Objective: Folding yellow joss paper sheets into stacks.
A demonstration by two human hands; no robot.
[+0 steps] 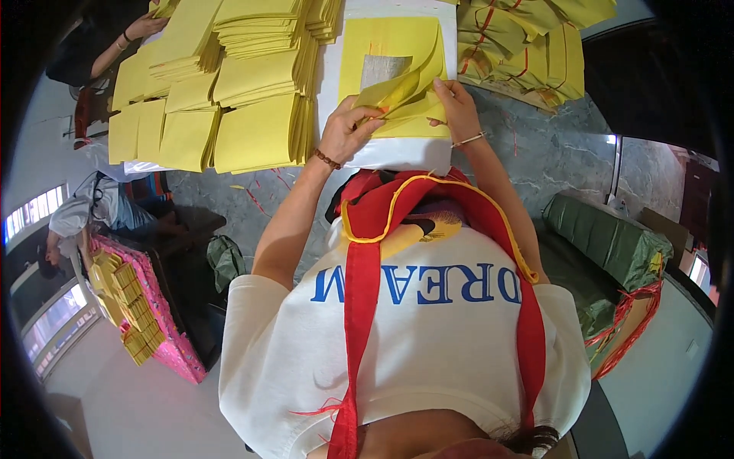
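A yellow paper sheet is bent up over a stack of yellow paper at the front of the white table. Its near left part is pinched by my left hand, with the fingers closed on the paper. On the right edge, my right hand grips the same paper between thumb and fingers. A silver square shows on the yellow paper below, partly covered by the raised sheet. How many layers my fingers hold is hidden.
Several piles of folded yellow paper fill the table's left side. Yellow bundles tied with red strips lie at the far right. At the upper left is another person's hand. Green wrapped bales stand to the right.
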